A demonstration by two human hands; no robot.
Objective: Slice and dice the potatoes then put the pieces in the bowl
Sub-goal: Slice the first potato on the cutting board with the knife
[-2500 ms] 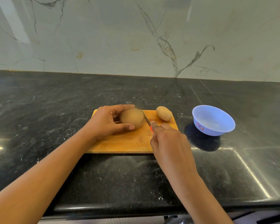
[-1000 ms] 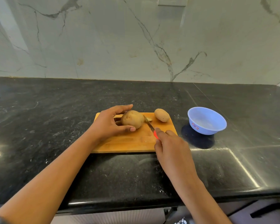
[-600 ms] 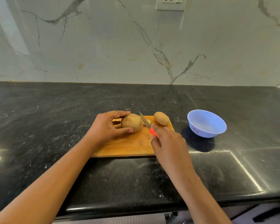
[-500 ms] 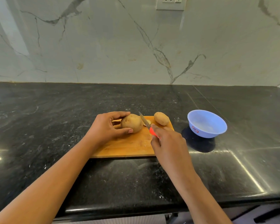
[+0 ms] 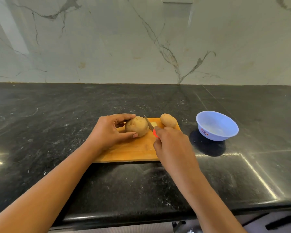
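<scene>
The left hand point(image 5: 111, 132) lay thumb nearest, its grip curled round a potato point(image 5: 137, 126) on the board point(image 5: 133, 152). The right hand point(image 5: 171, 143), knuckles up, clenched a knife point(image 5: 150, 126), its blade slanted against that potato's right side. The bowl point(image 5: 217, 126) stood on the bench point(image 5: 57, 123), right of the board.
</scene>
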